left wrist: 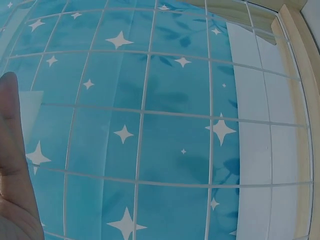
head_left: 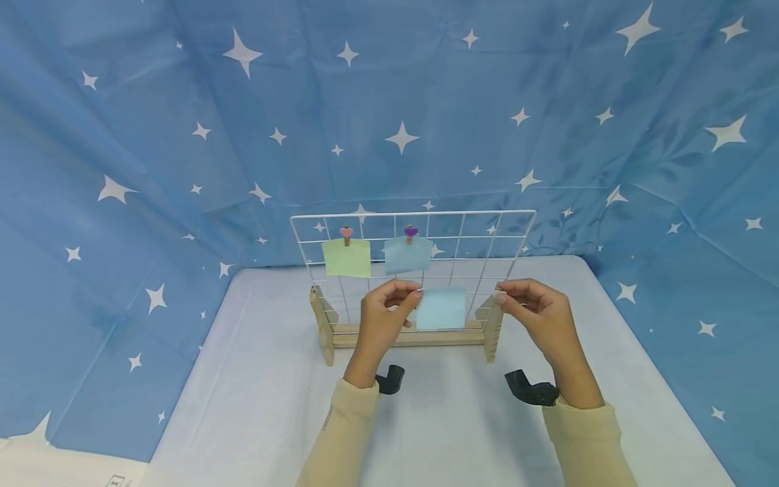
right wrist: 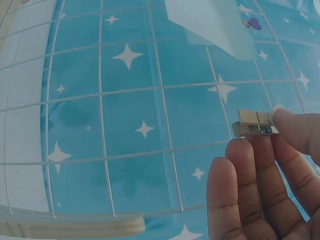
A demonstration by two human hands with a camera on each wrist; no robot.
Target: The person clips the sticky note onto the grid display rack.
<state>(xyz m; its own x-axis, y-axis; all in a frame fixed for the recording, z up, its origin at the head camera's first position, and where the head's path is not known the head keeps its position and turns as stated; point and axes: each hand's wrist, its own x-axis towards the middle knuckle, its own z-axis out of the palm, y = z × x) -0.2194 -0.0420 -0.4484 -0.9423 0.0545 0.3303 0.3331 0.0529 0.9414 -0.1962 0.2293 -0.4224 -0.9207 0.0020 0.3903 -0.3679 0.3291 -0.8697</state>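
Observation:
My left hand (head_left: 389,314) pinches the left edge of a light blue paper note (head_left: 441,308), which is held up in front of the lower part of a white wire grid (head_left: 483,264). A small wooden clothespin (right wrist: 252,124) sits between the thumb and fingertips of my right hand (head_left: 538,311), at the right side of the grid. A green note (head_left: 347,258) hangs from the grid under a pink heart clothespin (head_left: 347,234). To its right a blue note (head_left: 408,256) is clipped with a purple heart clothespin (head_left: 410,233).
Wooden feet (head_left: 494,335) and a wooden bar (head_left: 438,338) support the grid on a white table (head_left: 268,379). Behind it hangs a blue cloth (head_left: 402,88) with white stars. Black curved pieces (head_left: 531,389) are attached at both wrists.

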